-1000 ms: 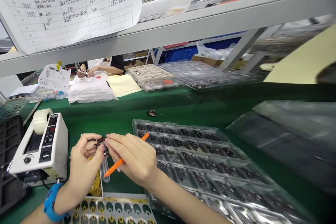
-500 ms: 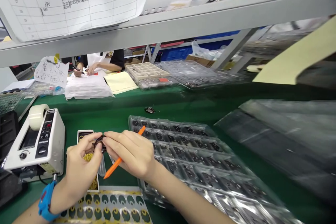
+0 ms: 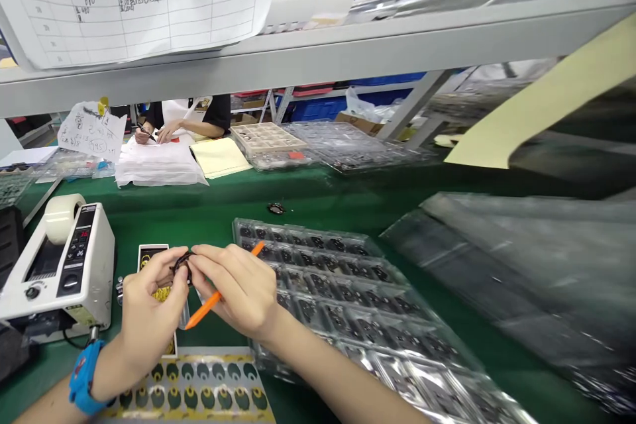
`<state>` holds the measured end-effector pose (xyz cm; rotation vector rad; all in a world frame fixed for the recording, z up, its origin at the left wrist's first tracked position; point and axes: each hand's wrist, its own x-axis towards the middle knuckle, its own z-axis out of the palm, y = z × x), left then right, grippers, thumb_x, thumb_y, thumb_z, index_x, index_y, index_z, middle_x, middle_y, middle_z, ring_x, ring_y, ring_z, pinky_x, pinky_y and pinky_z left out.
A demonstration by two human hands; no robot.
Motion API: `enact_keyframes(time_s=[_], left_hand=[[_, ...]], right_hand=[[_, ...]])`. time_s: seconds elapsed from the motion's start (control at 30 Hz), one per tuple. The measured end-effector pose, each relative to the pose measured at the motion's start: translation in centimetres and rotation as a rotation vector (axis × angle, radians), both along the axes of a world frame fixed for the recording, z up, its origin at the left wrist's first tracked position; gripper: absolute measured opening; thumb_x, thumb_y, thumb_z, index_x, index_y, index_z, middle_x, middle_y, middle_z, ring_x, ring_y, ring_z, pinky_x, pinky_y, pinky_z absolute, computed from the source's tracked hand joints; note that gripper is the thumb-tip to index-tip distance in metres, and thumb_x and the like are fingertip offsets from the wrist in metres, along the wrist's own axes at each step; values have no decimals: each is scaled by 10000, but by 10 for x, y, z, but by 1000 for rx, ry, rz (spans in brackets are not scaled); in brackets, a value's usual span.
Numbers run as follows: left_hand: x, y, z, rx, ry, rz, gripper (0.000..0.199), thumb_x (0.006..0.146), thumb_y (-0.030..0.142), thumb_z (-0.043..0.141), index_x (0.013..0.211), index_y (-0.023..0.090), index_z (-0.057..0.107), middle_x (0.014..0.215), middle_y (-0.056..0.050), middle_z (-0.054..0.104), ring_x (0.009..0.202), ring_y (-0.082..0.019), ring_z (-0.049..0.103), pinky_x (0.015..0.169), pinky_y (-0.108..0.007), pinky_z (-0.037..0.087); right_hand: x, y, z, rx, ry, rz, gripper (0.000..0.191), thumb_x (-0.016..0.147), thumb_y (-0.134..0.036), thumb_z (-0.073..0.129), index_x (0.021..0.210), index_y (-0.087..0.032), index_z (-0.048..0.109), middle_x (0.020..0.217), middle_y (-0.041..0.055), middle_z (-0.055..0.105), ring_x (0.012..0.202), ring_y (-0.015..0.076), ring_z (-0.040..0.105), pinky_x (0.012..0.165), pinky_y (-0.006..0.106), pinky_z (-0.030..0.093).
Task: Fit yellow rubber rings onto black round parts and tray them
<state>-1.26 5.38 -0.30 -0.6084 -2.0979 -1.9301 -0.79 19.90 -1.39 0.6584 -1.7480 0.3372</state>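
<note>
The small dark ring-shaped part (image 3: pixel 181 264) sits pinched between the fingertips of both my hands, held up over the green table (image 3: pixel 209 212), just in front of the tape dispenser. My left hand (image 3: pixel 149 305) is closed on it from the left side, thumb and forefinger curled around its edge. My right hand (image 3: pixel 233 291) meets it from the right with the fingertips pressed to the part, and the same hand keeps an orange stick (image 3: pixel 221 295) tucked slantwise across its fingers, one tip poking out past the knuckles toward the tray.

Under my hands lies a narrow strip of yellow pieces (image 3: pixel 158 291), and below that, at the near edge, a sheet of round dark stickers (image 3: pixel 199 394). A blue wristband (image 3: pixel 82 377) is on my left wrist.

To the left stands the white tape dispenser (image 3: pixel 59 271) with its roll on top. To the right is a clear plastic tray (image 3: pixel 348 305) with rows of dark parts (too blurred to tell them apart). One loose dark part (image 3: pixel 276 208) lies alone on the table beyond the tray.

Across the table another person's hands (image 3: pixel 156 134) rest on a stack of white paper (image 3: pixel 156 169), one holding a pen.
</note>
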Motion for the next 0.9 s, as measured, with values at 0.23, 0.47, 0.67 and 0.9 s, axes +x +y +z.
enact_keyframes(time_s=[0.23,0.47,0.67,0.9], left_hand=[[-4,0,-1,15,-87,-48,170,814,225,647,971,169,677,860,-51,740,782,-182,713,712,-215,581],[-17,-8,14,78,-244,-99,160,729,267,714,769,150,614,679,-15,643,632,-132,598,568,-188,480],[-14,-18,20,1,-103,-171,53,725,204,680,731,160,651,680,-17,616,665,-142,589,614,-207,480],[-11,-16,25,-13,-167,-269,78,693,208,677,686,166,611,677,-8,527,584,-134,511,499,-218,473]], right_hand=[[-1,-2,2,-12,-49,10,85,886,-44,542,938,-98,582,847,120,694,684,187,620,585,295,482],[5,12,18,-242,-499,309,92,965,-228,504,1006,-162,553,831,44,657,635,132,574,564,241,470],[8,22,28,-256,-795,533,135,983,-189,448,957,-171,579,816,33,614,663,123,562,570,216,432],[10,19,25,-32,-707,525,177,1011,-169,408,868,-170,513,772,22,559,643,117,491,562,224,378]])
